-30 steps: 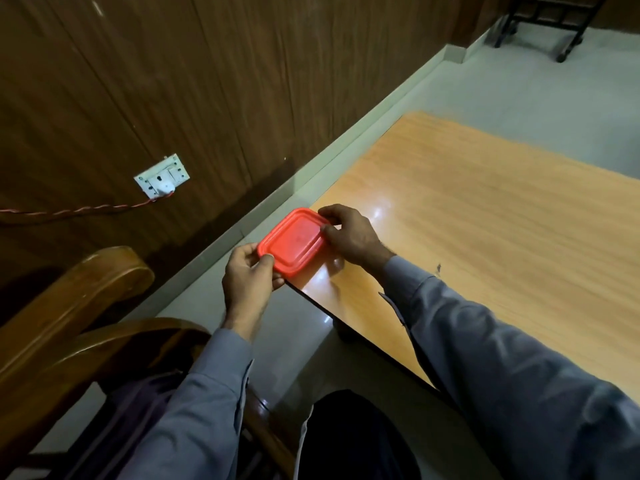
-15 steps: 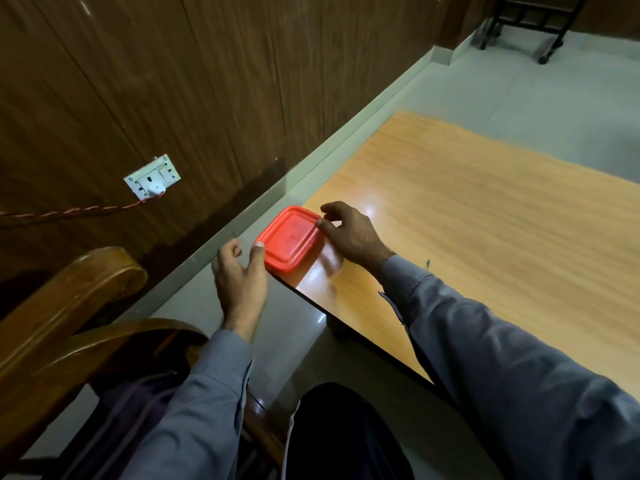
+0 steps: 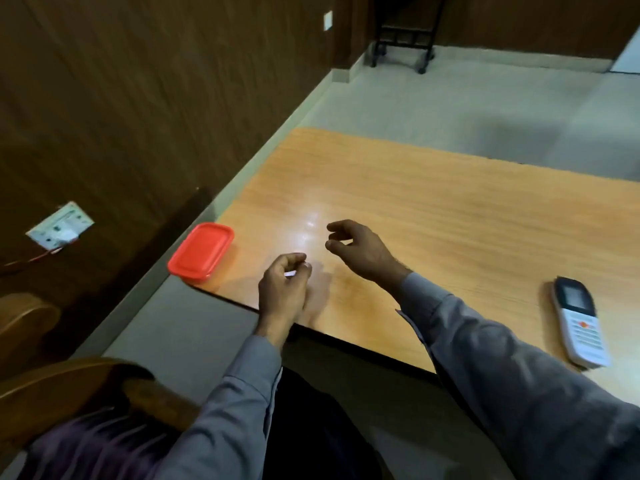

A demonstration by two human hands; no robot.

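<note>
1. The dark wooden wall fills the space far to the left of both sets of fingers and beyond them.
2. The pale floor spreads out beyond the fingers, past the far edge of the bench, and also shows below the left wrist.
3. The orange wooden bench lies under both hands, and its shiny top reflects a light just beyond the fingers.
4. A brown wooden chair curves well behind and to the left of the left fingers, beside the grey sleeve.
5. A black frame on wheels stands on the floor far beyond the fingers, against the wall.
6. A white and black handset lies flat on the bench, well to the right of the right fingers and closer to the person than they are.
7. The red box, lid on, sits on the bench's near left corner, to the left of the left fingers and clear of them. No hand touches it.
8. The right hand is over the bench, its fingers loosely curled and released, grasping nothing.
9. The left hand is over the near bench edge with its fingers curled in against the thumb. A small white speck shows there, and I cannot tell whether they pinch something.
10. A white socket is on the wall, far to the left of the left fingers, past the red box.
</note>
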